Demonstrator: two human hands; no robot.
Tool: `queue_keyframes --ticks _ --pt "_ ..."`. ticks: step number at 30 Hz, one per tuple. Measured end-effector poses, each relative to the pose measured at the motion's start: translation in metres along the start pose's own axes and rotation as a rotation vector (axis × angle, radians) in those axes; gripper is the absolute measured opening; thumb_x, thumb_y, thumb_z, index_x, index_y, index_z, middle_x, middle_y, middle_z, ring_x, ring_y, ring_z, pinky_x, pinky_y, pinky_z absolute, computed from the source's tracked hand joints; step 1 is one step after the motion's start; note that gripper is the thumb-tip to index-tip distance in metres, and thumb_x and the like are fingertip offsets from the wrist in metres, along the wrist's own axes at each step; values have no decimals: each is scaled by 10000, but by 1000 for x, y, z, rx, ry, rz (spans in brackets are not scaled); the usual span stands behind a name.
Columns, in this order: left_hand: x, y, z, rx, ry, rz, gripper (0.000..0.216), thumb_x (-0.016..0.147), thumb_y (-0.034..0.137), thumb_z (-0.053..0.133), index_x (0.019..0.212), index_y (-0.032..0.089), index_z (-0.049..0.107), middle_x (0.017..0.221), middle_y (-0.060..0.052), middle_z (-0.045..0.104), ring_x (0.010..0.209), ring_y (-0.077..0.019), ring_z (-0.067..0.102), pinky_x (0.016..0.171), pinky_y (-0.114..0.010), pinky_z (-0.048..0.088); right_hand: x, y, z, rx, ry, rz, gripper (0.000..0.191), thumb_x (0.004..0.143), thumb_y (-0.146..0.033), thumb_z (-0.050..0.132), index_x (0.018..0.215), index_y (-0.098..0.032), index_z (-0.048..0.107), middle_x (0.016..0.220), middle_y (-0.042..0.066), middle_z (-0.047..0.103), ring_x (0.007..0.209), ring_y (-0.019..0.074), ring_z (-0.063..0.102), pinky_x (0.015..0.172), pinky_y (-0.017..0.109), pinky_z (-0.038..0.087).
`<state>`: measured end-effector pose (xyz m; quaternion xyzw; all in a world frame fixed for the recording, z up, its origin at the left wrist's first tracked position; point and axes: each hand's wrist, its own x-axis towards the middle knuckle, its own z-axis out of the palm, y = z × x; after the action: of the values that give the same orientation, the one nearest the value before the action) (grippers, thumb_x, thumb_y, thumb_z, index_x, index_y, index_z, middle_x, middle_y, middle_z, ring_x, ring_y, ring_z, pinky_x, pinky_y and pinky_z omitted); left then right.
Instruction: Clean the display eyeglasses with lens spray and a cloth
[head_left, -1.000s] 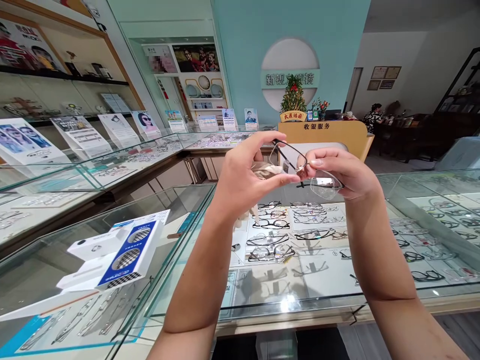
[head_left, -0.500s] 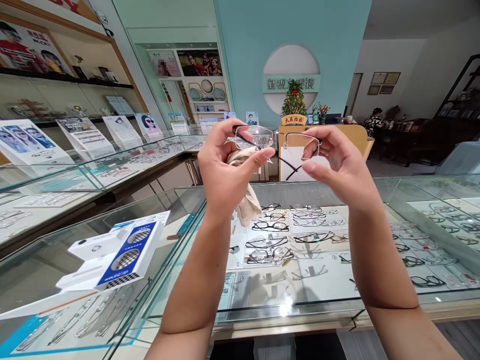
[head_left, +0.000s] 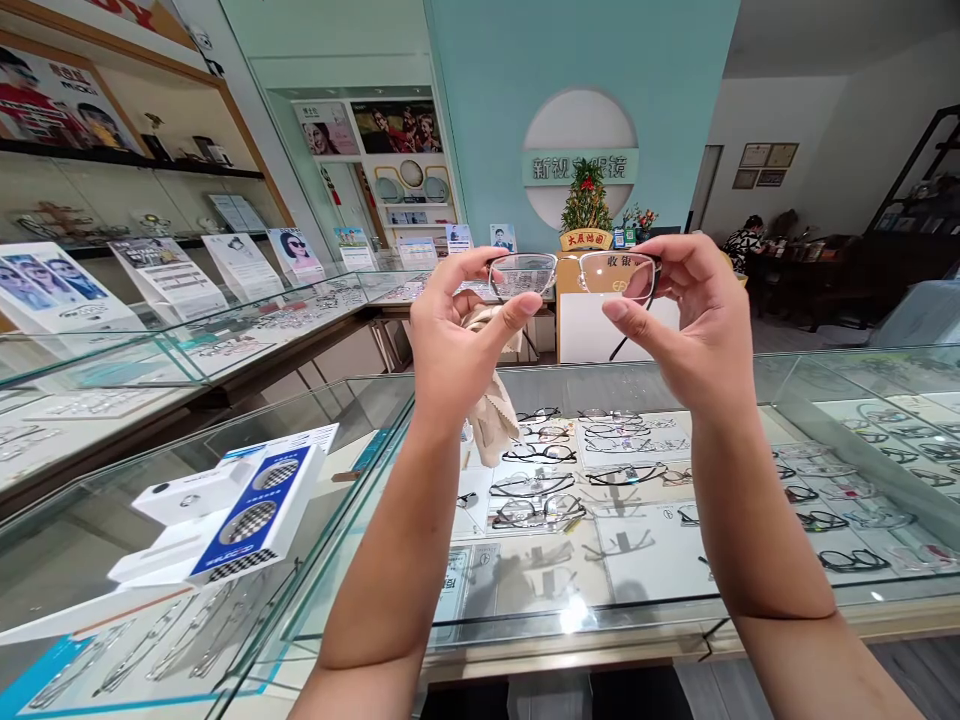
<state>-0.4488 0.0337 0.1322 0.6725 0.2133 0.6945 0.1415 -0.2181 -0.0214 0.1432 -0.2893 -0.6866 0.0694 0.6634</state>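
"Eyeglasses [head_left: 547, 270] up in both hands, I see. Where do they sit against the fingers?"

"By their outer ends. The left hand [head_left: 457, 345] pinches one end, index finger along the top corner, thumb below. The right hand [head_left: 705, 330] grips the other end much the same way, so the bridge hangs free between them."

"Are the thumbs on the lenses?"

"Hard to say: each tip overlaps a lower rim from this angle, but contact isn't clear."

"And the pale stuff?"

"A cream cloth [head_left: 491, 420], tucked into the left hand, its zigzag edge hanging beside the wrist."

"What's below the arms?"

"A glass display case [head_left: 637, 612] with rows of spectacle frames [head_left: 538, 455] inside. Left of it, a blue-and-white box [head_left: 247, 510] rests on another glass case [head_left: 97, 510]."

"Farther out?"

"A yellow-and-white counter [head_left: 581, 335] beyond the lenses, a leafy plant [head_left: 587, 200] on it, and a person [head_left: 742, 240] in the right background."
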Motion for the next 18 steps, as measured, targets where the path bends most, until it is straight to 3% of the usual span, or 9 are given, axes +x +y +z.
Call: queue_keyframes --ticks 4,9,13,18 --pt "1 -5 0 16 22 -14 569 808 660 954 1233 316 796 1205 -68 728 766 -145 658 572 -255 463 -2 -4 0 -9 13 -1 487 891 -642 887 1240 -342 729 1122 71 686 1204 320 663 1099 527 582" --pt "2 -11 0 1 28 -61 605 782 667 969 1226 294 796 1173 -70 765 780 -149 661 577 -249 455 -4 -10 -1 -14 13 -41 419 935 -591 867 1259 -342 772 1092 61 696 1140 302 683 1139 541 553" --pt "2 -13 1 1 38 -55 591 781 668 969 1191 286 783 1154 -66 769 772 -148 648 589 -259 470 -5 -12 0 -64 28 -6 491 922 -659 850 1285 -346 745 1147 75 714 1253 340 671 1163 562 548" --pt "-1 -12 5 56 89 6 561 823 684 934 1189 299 753 1142 -51 730 780 -148 627 597 -269 453 -6 -8 2 -42 86 -13 471 941 -607 855 1275 -324 681 1210 80 737 1227 308 694 1205 544 529"
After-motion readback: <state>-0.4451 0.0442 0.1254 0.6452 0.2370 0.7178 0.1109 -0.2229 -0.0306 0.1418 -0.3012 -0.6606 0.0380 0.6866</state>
